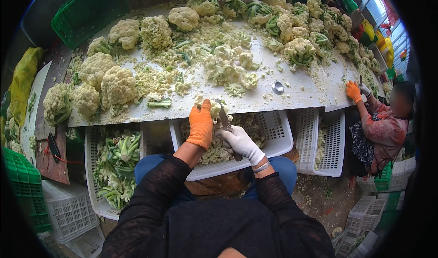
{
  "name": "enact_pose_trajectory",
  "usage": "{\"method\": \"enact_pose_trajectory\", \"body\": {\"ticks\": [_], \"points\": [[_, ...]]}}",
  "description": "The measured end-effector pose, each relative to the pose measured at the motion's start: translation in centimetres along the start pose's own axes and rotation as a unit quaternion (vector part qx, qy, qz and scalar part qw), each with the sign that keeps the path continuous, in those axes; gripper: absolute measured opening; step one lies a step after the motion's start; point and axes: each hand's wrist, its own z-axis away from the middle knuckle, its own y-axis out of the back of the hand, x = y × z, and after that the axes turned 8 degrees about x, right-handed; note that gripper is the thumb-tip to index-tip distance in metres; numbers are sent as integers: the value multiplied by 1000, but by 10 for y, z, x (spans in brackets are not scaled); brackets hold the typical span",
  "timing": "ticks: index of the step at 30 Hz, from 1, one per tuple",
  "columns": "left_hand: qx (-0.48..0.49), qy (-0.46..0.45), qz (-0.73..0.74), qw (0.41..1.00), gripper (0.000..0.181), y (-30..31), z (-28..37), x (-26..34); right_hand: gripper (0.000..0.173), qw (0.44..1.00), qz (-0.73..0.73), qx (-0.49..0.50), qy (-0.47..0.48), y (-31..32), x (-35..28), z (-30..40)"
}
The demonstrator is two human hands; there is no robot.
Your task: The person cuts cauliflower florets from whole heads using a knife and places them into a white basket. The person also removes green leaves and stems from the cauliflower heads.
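Observation:
My left hand (201,125), in an orange glove, grips a piece of cauliflower (215,109) at the table's front edge. In a white glove, my right hand (240,142) holds a knife (223,115) whose dark blade points up and touches or nearly touches that piece. Both hands are above a white plastic crate (280,135) with cut cauliflower florets (214,152) in it. Just beyond my hands, a heap of cut florets (226,65) lies on the white tabletop (205,102). My palms and the knife's handle are mostly hidden.
Whole cauliflower heads (118,83) line the table's left and far sides. A crate of trimmed stalks and leaves (125,148) stands at my left knee. A round metal object (278,87) lies on the tabletop. At right, a co-worker (383,124) with an orange glove works beside more white crates (337,145).

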Motion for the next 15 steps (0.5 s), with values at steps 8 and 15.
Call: {"method": "enact_pose_trajectory", "body": {"ticks": [8,15], "points": [[-17,17,-109,994,49,7,16,38,26,923,286,211,147,26,19,5],[-52,56,-112,991,51,16,3,21,18,847,394,192,301,-19,2,26]]}}
